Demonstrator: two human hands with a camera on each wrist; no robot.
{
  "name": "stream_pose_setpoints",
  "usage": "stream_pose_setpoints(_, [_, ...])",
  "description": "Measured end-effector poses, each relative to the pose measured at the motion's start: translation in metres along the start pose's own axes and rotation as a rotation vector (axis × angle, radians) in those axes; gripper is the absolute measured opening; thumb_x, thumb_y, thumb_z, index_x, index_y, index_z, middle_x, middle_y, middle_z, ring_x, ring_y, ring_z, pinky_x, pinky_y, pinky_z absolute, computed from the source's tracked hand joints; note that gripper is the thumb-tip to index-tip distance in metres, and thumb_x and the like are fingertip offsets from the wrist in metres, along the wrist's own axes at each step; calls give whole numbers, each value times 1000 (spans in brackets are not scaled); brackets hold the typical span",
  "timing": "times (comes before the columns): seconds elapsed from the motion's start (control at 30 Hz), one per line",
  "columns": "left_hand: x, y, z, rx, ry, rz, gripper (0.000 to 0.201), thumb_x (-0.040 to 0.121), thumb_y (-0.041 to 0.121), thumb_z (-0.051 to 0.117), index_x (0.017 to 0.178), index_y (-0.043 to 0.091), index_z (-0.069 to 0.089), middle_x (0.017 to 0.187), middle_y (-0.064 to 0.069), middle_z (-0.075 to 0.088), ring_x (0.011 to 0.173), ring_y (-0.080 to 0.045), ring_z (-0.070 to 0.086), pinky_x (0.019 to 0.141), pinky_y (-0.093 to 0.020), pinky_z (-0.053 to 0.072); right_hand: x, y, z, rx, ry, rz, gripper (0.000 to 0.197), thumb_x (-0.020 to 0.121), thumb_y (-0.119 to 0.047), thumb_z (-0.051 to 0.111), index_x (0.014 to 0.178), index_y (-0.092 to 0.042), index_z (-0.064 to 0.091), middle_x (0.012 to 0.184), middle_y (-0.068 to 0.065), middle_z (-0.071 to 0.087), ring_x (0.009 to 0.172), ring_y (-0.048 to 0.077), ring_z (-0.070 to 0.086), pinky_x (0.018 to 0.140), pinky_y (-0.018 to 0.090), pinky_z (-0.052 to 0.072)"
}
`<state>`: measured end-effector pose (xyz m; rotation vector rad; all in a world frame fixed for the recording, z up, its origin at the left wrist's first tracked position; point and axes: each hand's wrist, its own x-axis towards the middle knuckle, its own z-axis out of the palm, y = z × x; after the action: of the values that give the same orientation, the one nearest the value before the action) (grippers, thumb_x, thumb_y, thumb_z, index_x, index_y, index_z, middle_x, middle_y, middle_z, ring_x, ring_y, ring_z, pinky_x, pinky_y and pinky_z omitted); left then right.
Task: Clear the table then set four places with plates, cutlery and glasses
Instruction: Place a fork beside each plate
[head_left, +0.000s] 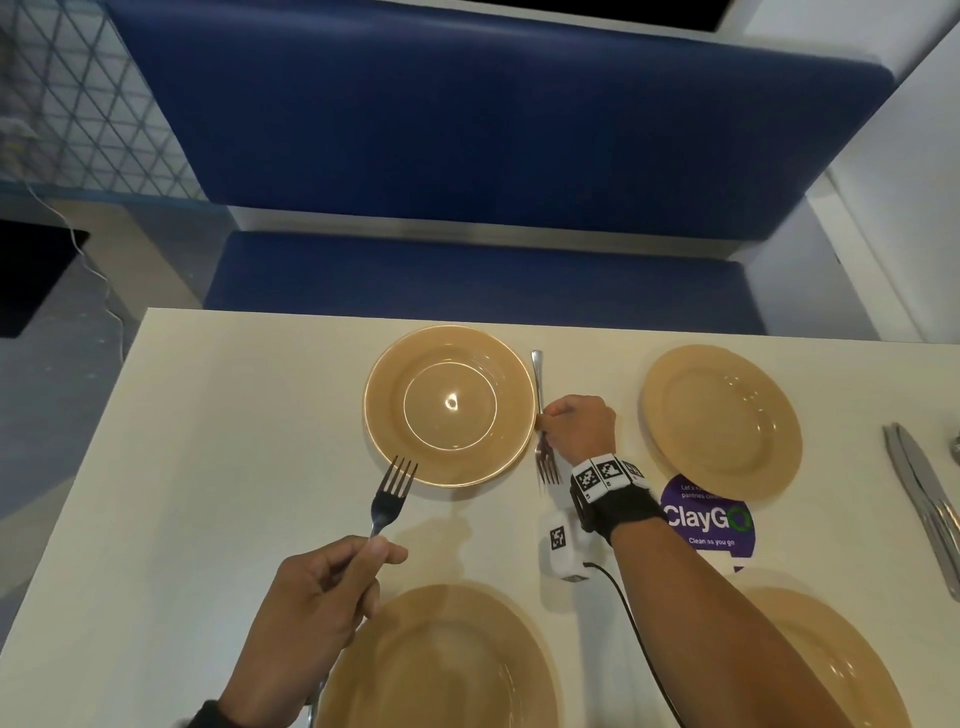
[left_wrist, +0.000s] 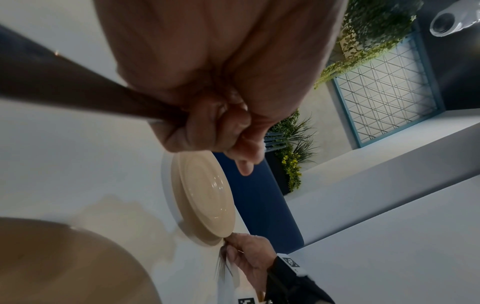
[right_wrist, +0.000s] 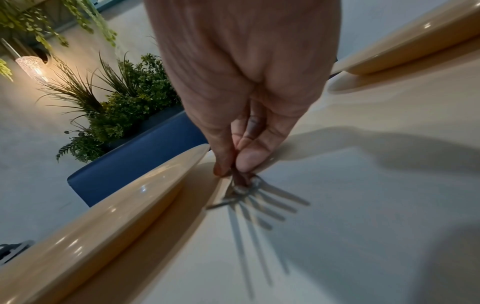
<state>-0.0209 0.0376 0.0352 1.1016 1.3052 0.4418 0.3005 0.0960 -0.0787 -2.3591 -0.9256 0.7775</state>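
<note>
On the left, my left hand (head_left: 317, 597) has its fingers curled round the handle of a spare fork (head_left: 388, 499), tines up and pointing away from me, hovering just off the near rim of the far-left plate (head_left: 450, 406); I judge I am carrying it clear of the table so it is ready for the next place. Below it sits the near-left plate (head_left: 441, 660), partly cut off by the frame. Moving right, my right hand (head_left: 576, 427) pinches a second fork (head_left: 543, 415) at its neck between thumb and fingertips, and the right wrist view shows the tines (right_wrist: 262, 207) low over the tabletop, right beside that plate's rim. The handle points toward the blue bench (head_left: 467, 280), so the fork suits a diner seated opposite, which I take to be why it runs lengthwise along the plate. Further right come the ClayGo sticker (head_left: 709, 525), the far-right plate (head_left: 722, 421) and the near-right plate (head_left: 841, 670), neither with cutlery beside it yet. At the right edge lie knives (head_left: 924, 499), presumably staged for later. No glasses show on the cream table (head_left: 218, 415).
</note>
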Motion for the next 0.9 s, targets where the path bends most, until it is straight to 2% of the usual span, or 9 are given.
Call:
stream_pose_setpoints(0.13, [-3,1,0,-5,3,2,27,96,35,59,82,26,81,57,-9,52,47,-14,33,46,-23,32,-8,-3,-6,87,1,7,18,78,-22,76,60,-21,72,57,-4,71,61,18,72,79,33,59])
stream_pose_setpoints(0.27, [-6,2,3,-4,-6,22,26,98,32,57,85,28,80,58,-6,55,46,-13,32,45,-22,31,-25,12,-26,95,50,-52,23,88,-25,64,65,-30,66,70,-5,70,73,18,69,76,35,55])
stream_pose_setpoints(0.33, [-6,4,7,13,-54,30,27,100,29,55,88,30,79,59,-4,56,46,-12,33,46,-22,31,-53,3,-45,170,92,-88,14,93,-24,63,81,-27,68,79,-3,72,79,20,70,70,27,54])
stream_pose_setpoints(0.4, [-7,7,14,53,-147,53,27,101,29,54,89,28,79,59,-3,58,44,-8,36,47,-18,32,-98,-20,-68,296,-39,-125,5,94,-30,65,93,-27,69,87,-4,72,76,13,69,61,17,51])
stream_pose_setpoints(0.47, [-9,12,26,131,-274,106,27,101,27,54,92,24,78,58,-1,60,43,-1,43,49,-11,35,-146,-42,-87,426,-315,-162,19,90,-38,69,107,-30,68,94,-2,72,72,12,67,59,19,51])
stream_pose_setpoints(0.53, [-14,19,43,209,-413,160,26,102,27,54,93,22,78,58,0,62,45,0,49,53,-10,38,-185,-51,-98,434,-464,-231,27,86,-33,75,112,-30,69,97,-2,73,72,14,68,61,22,51])
stream_pose_setpoints(0.63, [-21,22,66,329,-561,175,26,102,32,54,93,26,77,64,3,70,50,-2,53,57,-15,43,-213,-34,-114,344,-336,-257,8,87,-17,75,94,-18,77,81,-2,76,62,11,67,58,20,51])
stream_pose_setpoints(0.73, [-20,26,78,477,-655,154,24,101,35,55,91,27,75,74,4,76,54,-8,59,64,-25,51,-219,5,-146,355,-202,-159,5,86,-14,75,89,-17,78,73,2,76,58,16,68,57,28,56])
stream_pose_setpoints(0.9, [-8,49,134,375,-506,185,12,94,16,67,86,13,76,80,-7,78,69,-21,74,62,-27,56,-212,88,-207,303,-296,-75,17,86,-9,74,94,-24,78,75,3,72,60,20,69,62,34,56])
